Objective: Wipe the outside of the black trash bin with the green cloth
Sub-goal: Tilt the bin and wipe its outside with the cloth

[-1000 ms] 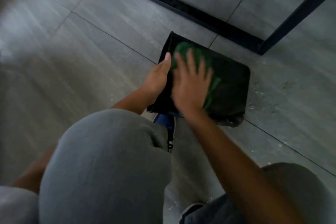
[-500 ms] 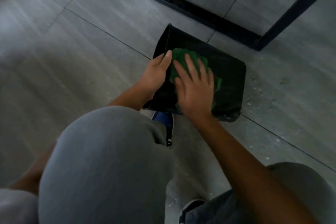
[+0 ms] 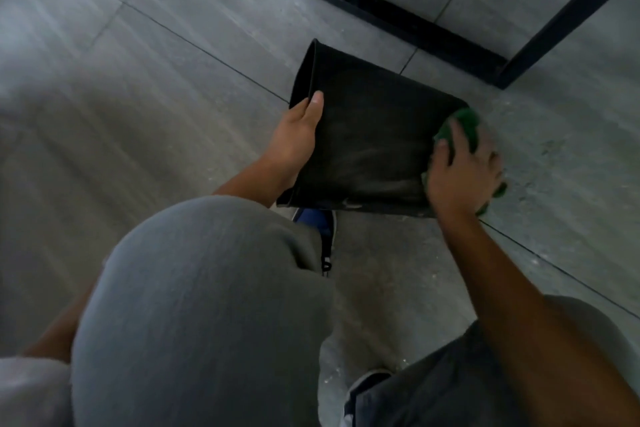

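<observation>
green cloth (image 3: 462,123) seemingly against bin (image 3: 367,135)

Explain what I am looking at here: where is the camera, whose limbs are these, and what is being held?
No machine here: a person wears a wide-angle camera on the head, looking down at their own knees and hands. The black trash bin lies on its side on a grey tiled floor. The left hand grips the bin's left edge, thumb on top, steadying it. The right hand presses the green cloth against the bin's right side, its fingers spread over the cloth. Pale streaks show on the bin's upper face. A blue shoe peeks out below the bin, and a dark metal frame stands on the floor behind it.
</observation>
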`<control>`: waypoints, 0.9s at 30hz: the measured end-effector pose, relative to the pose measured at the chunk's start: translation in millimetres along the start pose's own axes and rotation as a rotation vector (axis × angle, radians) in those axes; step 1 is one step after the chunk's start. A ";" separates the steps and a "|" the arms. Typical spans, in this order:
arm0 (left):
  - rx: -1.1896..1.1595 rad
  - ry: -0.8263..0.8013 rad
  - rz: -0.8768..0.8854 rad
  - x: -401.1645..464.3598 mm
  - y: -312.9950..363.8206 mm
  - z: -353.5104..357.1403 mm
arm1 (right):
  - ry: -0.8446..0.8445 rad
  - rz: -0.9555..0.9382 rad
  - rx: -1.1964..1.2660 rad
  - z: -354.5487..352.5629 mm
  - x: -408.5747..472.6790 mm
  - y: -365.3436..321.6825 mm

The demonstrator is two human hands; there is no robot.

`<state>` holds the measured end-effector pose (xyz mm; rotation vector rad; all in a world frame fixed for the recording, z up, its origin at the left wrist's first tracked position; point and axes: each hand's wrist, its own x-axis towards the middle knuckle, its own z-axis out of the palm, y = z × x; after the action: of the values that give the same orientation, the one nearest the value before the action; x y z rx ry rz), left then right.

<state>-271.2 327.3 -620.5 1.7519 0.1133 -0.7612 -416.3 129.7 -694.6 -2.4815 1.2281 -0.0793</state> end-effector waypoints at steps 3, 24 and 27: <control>0.087 -0.003 0.053 5.7 10.9 10.0 | 0.097 -0.068 0.035 1.1 -43.9 -40.1; -0.024 0.043 -0.074 -0.1 7.1 5.3 | 0.109 -0.018 0.100 -1.9 -10.9 -58.7; 0.032 0.068 -0.032 4.3 7.5 11.5 | 0.158 -0.483 0.190 8.5 -81.7 -103.2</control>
<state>-269.5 313.3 -618.1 1.8109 0.1763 -0.7309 -387.0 252.8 -657.3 -2.5798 0.6126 -0.4997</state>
